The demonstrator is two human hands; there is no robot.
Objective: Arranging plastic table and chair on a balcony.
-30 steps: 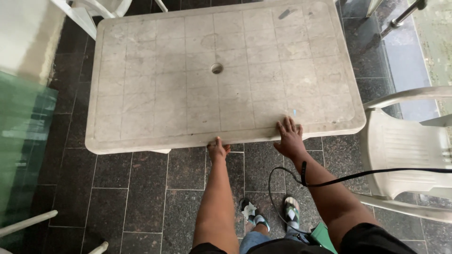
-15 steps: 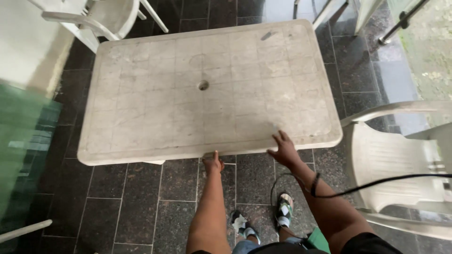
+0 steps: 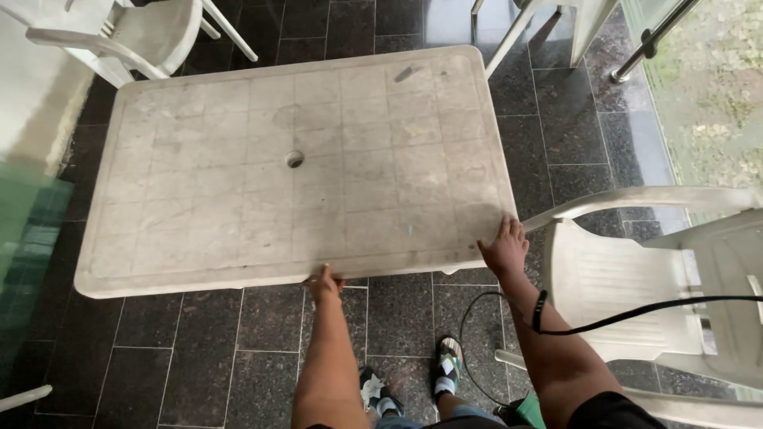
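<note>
We count one table (image 3: 238,183), a pale rectangular plastic one with a grid pattern and a single round hole (image 3: 295,159) near the middle of its top, and it stands on a dark tiled floor (image 3: 199,349). Both our hands are on its near long edge. Our left hand (image 3: 324,282) grips that edge near its middle, fingers curled under the rim and thumb on top, so it is clamped on the table. Our right hand (image 3: 503,248) lies at the near right corner, fingers spread flat over the rim; whether it closes under the edge we cannot tell. We count three white plastic chairs: one (image 3: 636,270) just beside the table's right corner, its curved armrest close to our right hand, one (image 3: 119,32) at the far left corner, and part of a third (image 3: 548,24) beyond the far right corner. One black cable (image 3: 636,310) runs from our right wrist across the near chair. A green glass panel (image 3: 24,238) lies just off the table's left end, and a metal rail (image 3: 652,40) stands at the far right. Open floor shows along the near side, where our two feet (image 3: 413,377) stand, and in a narrow strip to the right of the table.
</note>
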